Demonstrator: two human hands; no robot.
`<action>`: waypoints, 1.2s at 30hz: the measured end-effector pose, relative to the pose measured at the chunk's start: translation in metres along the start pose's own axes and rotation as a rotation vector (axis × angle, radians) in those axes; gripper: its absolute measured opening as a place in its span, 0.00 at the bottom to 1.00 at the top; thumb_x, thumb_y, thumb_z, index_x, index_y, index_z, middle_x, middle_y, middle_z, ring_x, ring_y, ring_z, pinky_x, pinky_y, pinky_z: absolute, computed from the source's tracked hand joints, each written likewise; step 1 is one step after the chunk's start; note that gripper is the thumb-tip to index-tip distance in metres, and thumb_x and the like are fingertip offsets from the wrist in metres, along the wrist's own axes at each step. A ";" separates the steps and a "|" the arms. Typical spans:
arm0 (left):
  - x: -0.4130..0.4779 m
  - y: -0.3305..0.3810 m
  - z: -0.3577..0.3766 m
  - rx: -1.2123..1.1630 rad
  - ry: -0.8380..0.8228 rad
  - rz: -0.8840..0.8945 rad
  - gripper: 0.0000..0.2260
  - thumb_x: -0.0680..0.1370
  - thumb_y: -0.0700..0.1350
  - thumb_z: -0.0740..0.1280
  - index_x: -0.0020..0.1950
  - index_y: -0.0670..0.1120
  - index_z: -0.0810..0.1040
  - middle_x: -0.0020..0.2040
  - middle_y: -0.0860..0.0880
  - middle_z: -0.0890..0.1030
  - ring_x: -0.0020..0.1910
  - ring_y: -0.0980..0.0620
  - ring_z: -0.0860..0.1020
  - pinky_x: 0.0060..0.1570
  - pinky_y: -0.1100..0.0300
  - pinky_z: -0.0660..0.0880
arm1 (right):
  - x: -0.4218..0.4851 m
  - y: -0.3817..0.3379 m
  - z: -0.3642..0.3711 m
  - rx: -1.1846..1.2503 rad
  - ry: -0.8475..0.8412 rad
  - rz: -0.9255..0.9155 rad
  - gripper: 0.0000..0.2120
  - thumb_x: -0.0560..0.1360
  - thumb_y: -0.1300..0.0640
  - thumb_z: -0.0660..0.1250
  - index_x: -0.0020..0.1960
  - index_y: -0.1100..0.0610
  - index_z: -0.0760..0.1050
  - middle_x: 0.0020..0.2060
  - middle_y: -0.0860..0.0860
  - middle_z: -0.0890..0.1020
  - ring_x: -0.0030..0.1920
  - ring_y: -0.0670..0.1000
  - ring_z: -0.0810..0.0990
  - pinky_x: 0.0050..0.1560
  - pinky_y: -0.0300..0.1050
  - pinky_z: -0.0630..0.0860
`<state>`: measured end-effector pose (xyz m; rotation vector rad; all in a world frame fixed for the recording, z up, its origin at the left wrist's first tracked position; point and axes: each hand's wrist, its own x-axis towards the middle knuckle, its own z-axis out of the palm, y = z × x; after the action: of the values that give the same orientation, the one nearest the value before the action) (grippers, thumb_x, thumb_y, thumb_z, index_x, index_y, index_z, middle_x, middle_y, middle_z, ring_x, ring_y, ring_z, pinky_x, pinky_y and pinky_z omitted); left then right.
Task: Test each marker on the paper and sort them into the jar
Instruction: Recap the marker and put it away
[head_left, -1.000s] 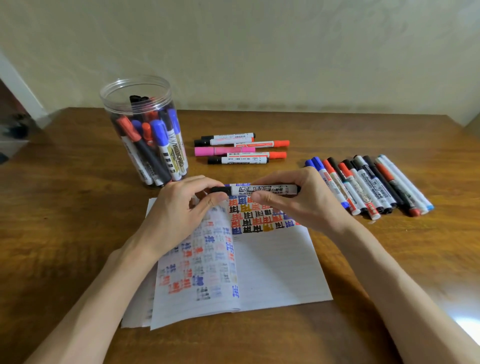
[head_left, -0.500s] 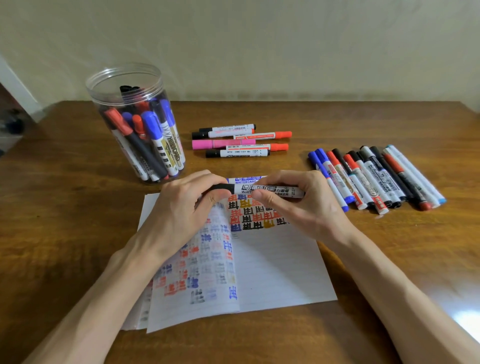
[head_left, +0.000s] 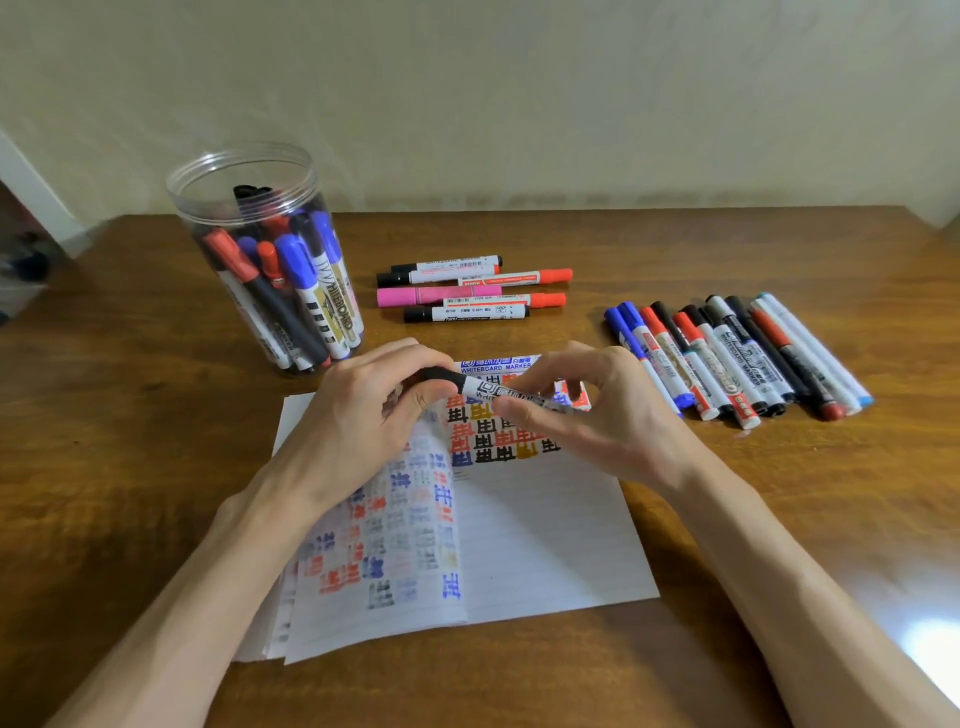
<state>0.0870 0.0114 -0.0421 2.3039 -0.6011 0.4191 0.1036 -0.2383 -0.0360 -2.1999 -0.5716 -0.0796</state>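
Over the paper's far edge: one marker (head_left: 488, 388) is held clear of the sheet by both hands.
Left hand (head_left: 363, 415): fingers and thumb are curled round the marker's black cap end in a closed grasp.
Right hand (head_left: 597, 426): thumb and fingertips pinch the white barrel; the remaining fingers are bent loosely.
Marker axis: it runs left to right, roughly parallel to the table's far edge. The right end dips slightly toward the sheet and the black cap end points left.
Cap: it meets the barrel; whether it is fully seated cannot be told.
Paper (head_left: 545, 530): an open lined pad lies by the middle of the table's near edge. Coloured test marks cover its left page and the top of its right page.
Jar (head_left: 241, 156): clear, open-topped and upright toward the far left corner, with capped markers standing inside.
Blue-printed marker (head_left: 496, 364): lies flat at the paper's far edge, partly hidden by the hands.
Far group (head_left: 467, 291): a few markers lie side by side behind the paper, toward the far edge.
Right row (head_left: 727, 358): markers are packed side by side toward the right edge.
Table (head_left: 130, 415): brown wood.
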 end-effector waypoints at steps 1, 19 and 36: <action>0.002 0.001 0.000 -0.013 0.004 -0.021 0.15 0.80 0.52 0.65 0.64 0.49 0.81 0.55 0.59 0.81 0.54 0.68 0.78 0.48 0.73 0.75 | 0.001 0.000 -0.002 -0.037 0.008 -0.006 0.12 0.74 0.40 0.75 0.49 0.47 0.87 0.42 0.39 0.83 0.46 0.40 0.79 0.40 0.34 0.73; 0.076 -0.006 0.026 0.357 0.013 -0.218 0.14 0.83 0.44 0.67 0.69 0.51 0.79 0.65 0.50 0.80 0.63 0.53 0.77 0.61 0.57 0.71 | 0.006 0.059 -0.021 -0.568 0.482 0.290 0.10 0.77 0.50 0.71 0.53 0.54 0.78 0.47 0.52 0.81 0.49 0.55 0.75 0.48 0.53 0.74; 0.091 -0.030 0.039 0.463 -0.120 -0.254 0.14 0.80 0.47 0.72 0.66 0.49 0.80 0.63 0.48 0.81 0.59 0.51 0.80 0.61 0.54 0.73 | 0.009 0.056 -0.019 -0.554 0.473 0.272 0.09 0.78 0.52 0.70 0.55 0.55 0.82 0.48 0.52 0.81 0.49 0.54 0.75 0.49 0.48 0.71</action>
<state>0.1840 -0.0244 -0.0442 2.8207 -0.2774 0.3235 0.1379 -0.2795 -0.0622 -2.6394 0.0307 -0.6615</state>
